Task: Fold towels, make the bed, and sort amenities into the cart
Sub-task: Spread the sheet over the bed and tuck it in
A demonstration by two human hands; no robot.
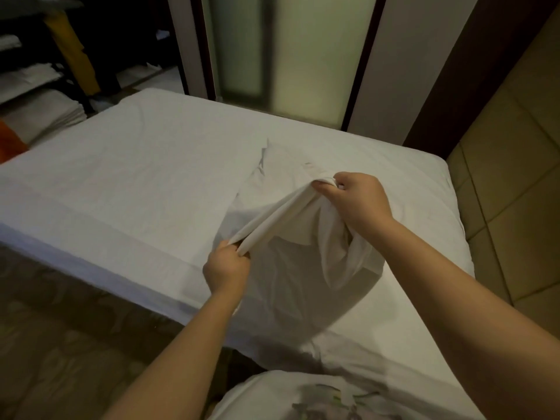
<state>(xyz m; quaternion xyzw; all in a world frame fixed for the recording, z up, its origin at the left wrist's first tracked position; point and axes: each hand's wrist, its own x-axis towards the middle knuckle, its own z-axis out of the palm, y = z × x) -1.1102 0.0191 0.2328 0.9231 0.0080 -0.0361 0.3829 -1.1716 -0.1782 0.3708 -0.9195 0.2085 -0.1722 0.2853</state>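
A white bed [121, 177] covered with a sheet fills the middle of the view. On its near right part lies a white pillowcase [291, 268], its open edge lifted and stretched taut between both hands. My left hand [225, 268] pinches the nearer end of that edge. My right hand [357, 198] grips the farther end, bunched in its fingers. What is inside the pillowcase is hidden.
A cart with shelves of folded white towels [36, 116] stands at the far left, with a yellow cloth [75, 56] hanging on it and something orange [10, 140] beside the bed. Frosted glass doors [297, 56] are behind the bed. A padded tan headboard [515, 177] runs along the right.
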